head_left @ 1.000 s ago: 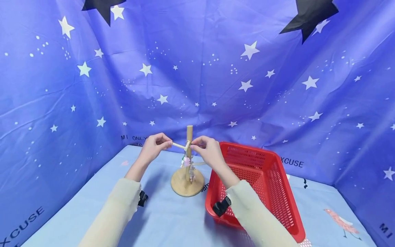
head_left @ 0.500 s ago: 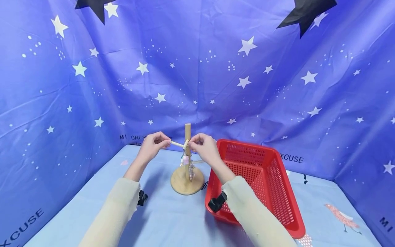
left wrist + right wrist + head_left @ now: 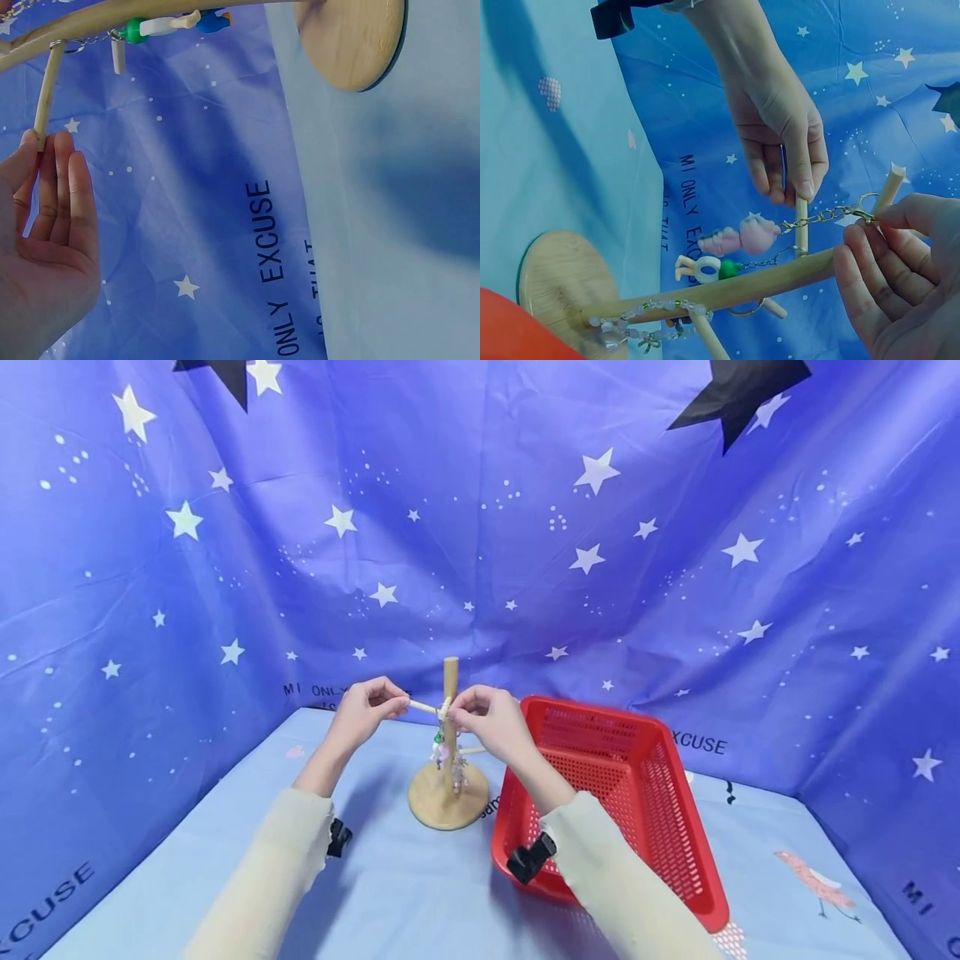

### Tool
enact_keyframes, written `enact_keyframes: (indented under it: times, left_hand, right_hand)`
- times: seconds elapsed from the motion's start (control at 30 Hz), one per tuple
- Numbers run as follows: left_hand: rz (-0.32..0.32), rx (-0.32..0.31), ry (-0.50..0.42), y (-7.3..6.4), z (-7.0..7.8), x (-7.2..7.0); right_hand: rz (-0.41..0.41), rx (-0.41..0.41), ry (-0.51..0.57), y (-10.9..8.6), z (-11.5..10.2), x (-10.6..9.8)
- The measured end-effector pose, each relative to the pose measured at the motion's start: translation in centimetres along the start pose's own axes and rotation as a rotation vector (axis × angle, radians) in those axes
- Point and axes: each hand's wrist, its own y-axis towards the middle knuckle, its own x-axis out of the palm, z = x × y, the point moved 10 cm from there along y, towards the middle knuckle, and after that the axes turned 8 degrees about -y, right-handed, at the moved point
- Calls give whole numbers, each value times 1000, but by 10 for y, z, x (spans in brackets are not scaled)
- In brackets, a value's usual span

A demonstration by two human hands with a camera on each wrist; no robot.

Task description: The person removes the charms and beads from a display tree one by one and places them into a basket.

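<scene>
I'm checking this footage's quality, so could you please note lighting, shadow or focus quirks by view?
Head: brightly lit, soft shadows on the light blue tablecloth, hanging keychains too small for detail; left wrist: dimmer, broad soft shadow at right; right wrist: blue-green cast, dark shadow at upper left.

Pink charm [image 3: 759, 234]: soft pink all over, below the right hand's [image 3: 491, 720] pinch, and there's gold on the chain [image 3: 811, 220]!
Stand [image 3: 765, 282]: pale tan wood, right between the two grips.
Green-topped charm [image 3: 706, 268]: green, then white, then cream, lower than the left hand [image 3: 362, 714].
Beads [image 3: 656, 305]: pale pink, flecked with green, below both grips.
Basket [image 3: 678, 818]: bright red, mesh-patterned, beside the right grip.
Cloth [image 3: 405, 893]: light blue, pink bird print, beneath both.
Backdrop [image 3: 480, 560]: violet-blue, white stars, black lettering, behind them.
</scene>
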Motion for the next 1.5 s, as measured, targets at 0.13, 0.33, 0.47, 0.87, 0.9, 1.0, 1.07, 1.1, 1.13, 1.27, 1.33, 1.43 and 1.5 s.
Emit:
enact_keyframes:
  times: [0.13,0.33,0.47,0.87,0.9,1.0,1.07,1.1,1.13,1.27,1.33,1.43,1.5]
  left_hand:
    - [9,15,26,1,4,-5]
    - [-2,0,33,1,-2,-4]
    - [5,-1,24,0,-3,-4]
    - [-4,-19,27,-3,-7,1]
    - [-7,-18,35,-3,-7,0]
    - [-12,-21,33,-4,-7,-1]
    - [-12,-21,26,-4,-6,-1]
    - [-13,-20,24,-5,-5,-2]
    - [-12,-27,15,-5,-5,-2]
    - [-13,-32,17,-4,-5,-1]
    - [-13,-31,19,-3,-3,-1]
    - [-17,-23,26,-1,-1,0]
    - [-22,-17,29,0,0,1]
  right_hand:
    - [-9,-15,21,0,-6,2]
    - [-37,16,60,-5,-6,5]
    - [-57,2,76,-9,-9,6]
    - [-145,-45,85,-24,-17,2]
    - [-148,-53,75,-25,-18,0]
    - [-153,-74,53,-29,-20,-7]
    - [-156,-85,46,-31,-21,-12]
    - [-157,-89,46,-32,-20,-15]
    - [-158,-89,49,-32,-19,-18]
    - [-148,-83,68,-33,-15,-32]
    - [-132,-77,70,-33,-12,-40]
    - [-106,-62,52,-34,-5,-50]
    - [-91,-53,33,-35,-1,-56]
